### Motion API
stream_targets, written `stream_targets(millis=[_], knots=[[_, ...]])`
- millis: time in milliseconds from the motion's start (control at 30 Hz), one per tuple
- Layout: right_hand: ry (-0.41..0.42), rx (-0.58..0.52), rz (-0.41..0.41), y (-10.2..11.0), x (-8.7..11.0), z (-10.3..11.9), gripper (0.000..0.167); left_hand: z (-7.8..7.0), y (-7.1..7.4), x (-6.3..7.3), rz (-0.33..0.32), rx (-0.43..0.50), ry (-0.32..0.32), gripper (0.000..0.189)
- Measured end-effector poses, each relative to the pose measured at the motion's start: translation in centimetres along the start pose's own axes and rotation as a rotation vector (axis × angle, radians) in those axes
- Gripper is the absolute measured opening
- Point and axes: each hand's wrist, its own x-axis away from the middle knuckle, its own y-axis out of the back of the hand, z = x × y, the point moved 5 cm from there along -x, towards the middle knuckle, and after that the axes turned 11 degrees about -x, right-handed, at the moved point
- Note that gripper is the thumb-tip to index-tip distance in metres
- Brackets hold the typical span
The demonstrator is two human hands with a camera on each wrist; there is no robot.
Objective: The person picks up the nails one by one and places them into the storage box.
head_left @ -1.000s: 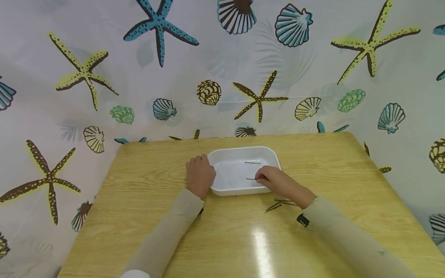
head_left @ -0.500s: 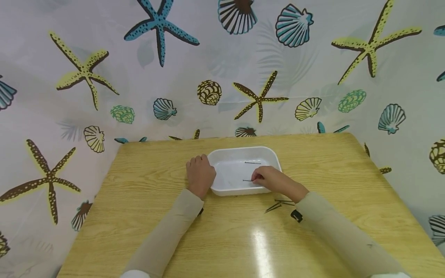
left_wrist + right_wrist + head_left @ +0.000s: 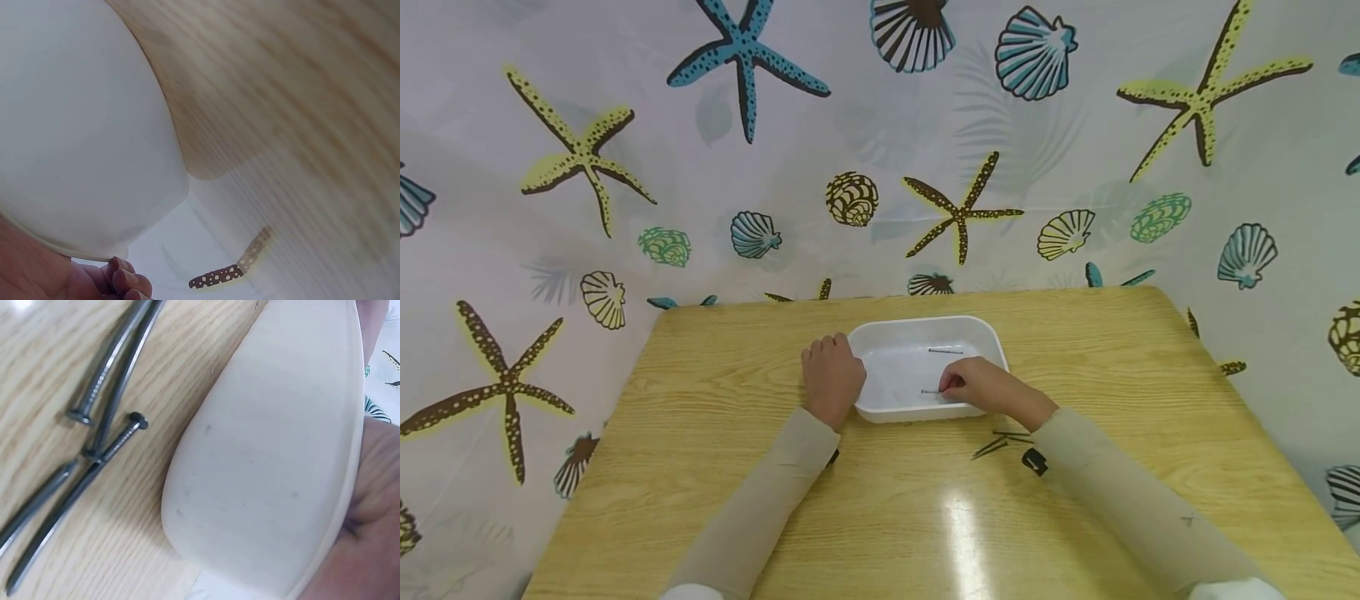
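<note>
A white tray (image 3: 887,414) stands on the table, its long side across my view. My left hand (image 3: 832,377) grips its left rim; in the left wrist view curled fingers (image 3: 128,281) show at that rim, against the tray's outer wall (image 3: 87,125). Over the tray's front right part, my right hand (image 3: 1000,389) pinches a nail (image 3: 929,392) whose head end points left, low near the tray floor. Whether that nail touches the floor I cannot tell. Another nail (image 3: 945,351) lies farther back inside the tray. The right wrist view hides the pinching fingertips behind the tray wall.
Several loose nails (image 3: 69,503) lie crossed on the wooden table (image 3: 700,375), just in front of the tray's right corner, below my right forearm. A cloth (image 3: 805,183) printed with starfish and shells hangs behind the table and along its sides.
My right hand has moved slightly left and lower in the tray with the pinched nail. The left hand and the tray have stayed put.
</note>
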Motion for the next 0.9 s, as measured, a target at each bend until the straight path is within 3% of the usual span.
stream_targets(millis=[900], knots=[[0.008, -0.055, 0.185, -0.7, -1.2, -0.6, 0.007, 0.0, 0.3, 0.2, -0.015, 0.003, 0.010, 0.024]])
